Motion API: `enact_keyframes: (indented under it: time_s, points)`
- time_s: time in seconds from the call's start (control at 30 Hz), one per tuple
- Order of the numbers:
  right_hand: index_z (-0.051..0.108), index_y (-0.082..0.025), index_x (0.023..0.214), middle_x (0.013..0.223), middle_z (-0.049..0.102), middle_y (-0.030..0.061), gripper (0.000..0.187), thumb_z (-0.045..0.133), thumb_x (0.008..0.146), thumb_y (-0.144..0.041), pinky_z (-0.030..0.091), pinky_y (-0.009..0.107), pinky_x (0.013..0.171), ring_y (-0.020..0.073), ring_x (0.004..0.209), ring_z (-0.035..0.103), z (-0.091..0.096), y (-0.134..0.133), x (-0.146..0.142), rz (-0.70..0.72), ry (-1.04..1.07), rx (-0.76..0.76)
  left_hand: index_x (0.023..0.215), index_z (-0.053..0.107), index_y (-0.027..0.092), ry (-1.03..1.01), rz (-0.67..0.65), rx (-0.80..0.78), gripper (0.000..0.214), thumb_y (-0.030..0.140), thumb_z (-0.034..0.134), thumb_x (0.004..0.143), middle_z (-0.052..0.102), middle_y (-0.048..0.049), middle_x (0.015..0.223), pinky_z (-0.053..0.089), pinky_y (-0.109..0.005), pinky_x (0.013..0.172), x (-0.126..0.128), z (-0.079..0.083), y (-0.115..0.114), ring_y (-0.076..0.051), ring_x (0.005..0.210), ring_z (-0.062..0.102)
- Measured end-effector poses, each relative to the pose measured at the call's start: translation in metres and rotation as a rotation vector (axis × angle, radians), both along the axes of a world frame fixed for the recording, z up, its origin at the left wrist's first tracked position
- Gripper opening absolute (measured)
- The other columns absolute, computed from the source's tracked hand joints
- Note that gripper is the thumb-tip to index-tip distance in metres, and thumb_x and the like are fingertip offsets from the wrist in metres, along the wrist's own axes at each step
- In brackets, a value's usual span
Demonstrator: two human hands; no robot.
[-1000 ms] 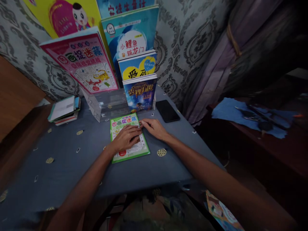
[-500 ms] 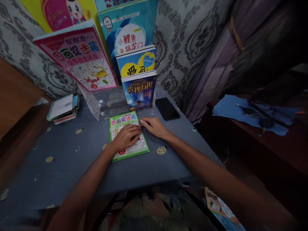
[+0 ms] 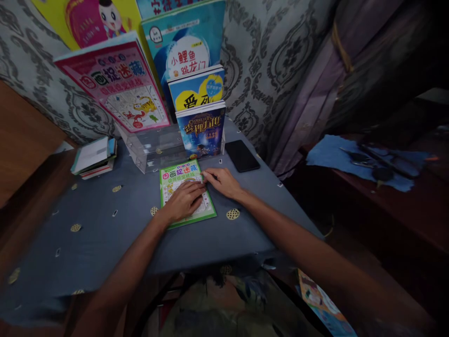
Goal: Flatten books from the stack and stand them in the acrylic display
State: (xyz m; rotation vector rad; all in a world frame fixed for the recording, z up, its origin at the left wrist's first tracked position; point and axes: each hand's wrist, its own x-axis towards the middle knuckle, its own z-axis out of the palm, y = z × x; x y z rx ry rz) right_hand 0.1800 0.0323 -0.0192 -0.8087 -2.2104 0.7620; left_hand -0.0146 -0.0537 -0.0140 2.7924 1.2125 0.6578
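Observation:
A thin picture book [image 3: 203,215] with a green border lies closed on the cloth-covered table. My left hand [image 3: 184,200] rests flat across the middle of its cover, hiding part of the printed picture, with the fingers pointing right. At the book's right edge, near the upper corner, my right hand [image 3: 222,182] has its fingers bent and the thumb and fingertips closed on the edge. Just behind the book stands a clear acrylic rack [image 3: 140,157], whose front holds a dark blue book [image 3: 201,131] and a pink book [image 3: 122,89].
A black phone [image 3: 242,156] lies right of the rack. On the left sits a small stack of books [image 3: 94,157]. More upright books, such as a teal one [image 3: 210,32], fill the rack. A blue cloth [image 3: 326,152] with tools is on a dark surface at right.
My left hand has slid slightly toward me on the cover, baring a rainbow above the fingers and covering the red circle. My right hand stays at the book's edge. The view has shifted a little.

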Motion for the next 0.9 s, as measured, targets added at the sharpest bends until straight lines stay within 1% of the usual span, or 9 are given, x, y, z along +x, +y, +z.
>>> enact_keyframes:
  time_s: [0.13, 0.3, 0.47, 0.63, 0.9]
  points:
    - [0.065, -0.019, 0.077, 0.077, 0.072, 0.0037, 0.039, 0.042, 0.104, -0.035, 0.041, 0.029, 0.074, 0.0179, 0.074, 0.063, 0.005, -0.007, 0.002, 0.003, 0.001, -0.008, 0.125, 0.067, 0.017, -0.011, -0.007, -0.02, 0.032, 0.027, 0.046, 0.102, 0.071, -0.0121, 0.127, 0.049, -0.052, 0.107, 0.003, 0.003, -0.007, -0.026, 0.125, 0.061]
    - [0.062, -0.019, 0.075, 0.073, 0.07, 0.0036, 0.038, 0.042, 0.104, -0.034, 0.04, 0.029, 0.072, 0.0172, 0.069, 0.061, 0.008, -0.012, 0.003, 0.02, -0.018, -0.021, 0.121, 0.07, 0.019, -0.039, -0.037, -0.046, 0.031, 0.027, 0.046, 0.102, 0.072, -0.011, 0.122, 0.05, -0.05, 0.104, 0.007, 0.007, -0.009, -0.025, 0.119, 0.063]
    - [0.062, -0.019, 0.073, 0.071, 0.069, 0.0033, 0.037, 0.043, 0.103, -0.032, 0.039, 0.028, 0.069, 0.0167, 0.068, 0.059, 0.006, -0.01, 0.003, 0.018, -0.038, -0.026, 0.12, 0.071, 0.021, -0.062, -0.027, -0.061, 0.031, 0.027, 0.046, 0.102, 0.072, -0.0108, 0.122, 0.049, -0.051, 0.105, 0.008, 0.005, -0.008, -0.025, 0.119, 0.063]
    - [0.061, -0.019, 0.072, 0.071, 0.069, 0.0029, 0.037, 0.043, 0.102, -0.031, 0.037, 0.028, 0.068, 0.016, 0.067, 0.058, 0.006, -0.009, 0.003, 0.021, -0.054, -0.013, 0.116, 0.072, 0.02, -0.056, -0.02, -0.033, 0.031, 0.027, 0.045, 0.102, 0.073, -0.0107, 0.119, 0.051, -0.049, 0.102, 0.008, 0.003, -0.006, -0.025, 0.116, 0.065]
    - [0.063, -0.019, 0.073, 0.071, 0.07, 0.0031, 0.037, 0.043, 0.102, -0.03, 0.038, 0.028, 0.068, 0.016, 0.067, 0.058, 0.006, -0.011, 0.003, 0.012, -0.05, 0.001, 0.122, 0.069, 0.02, -0.009, 0.005, -0.039, 0.032, 0.027, 0.043, 0.104, 0.072, -0.0113, 0.12, 0.05, -0.05, 0.103, 0.011, 0.004, -0.012, -0.025, 0.119, 0.063]
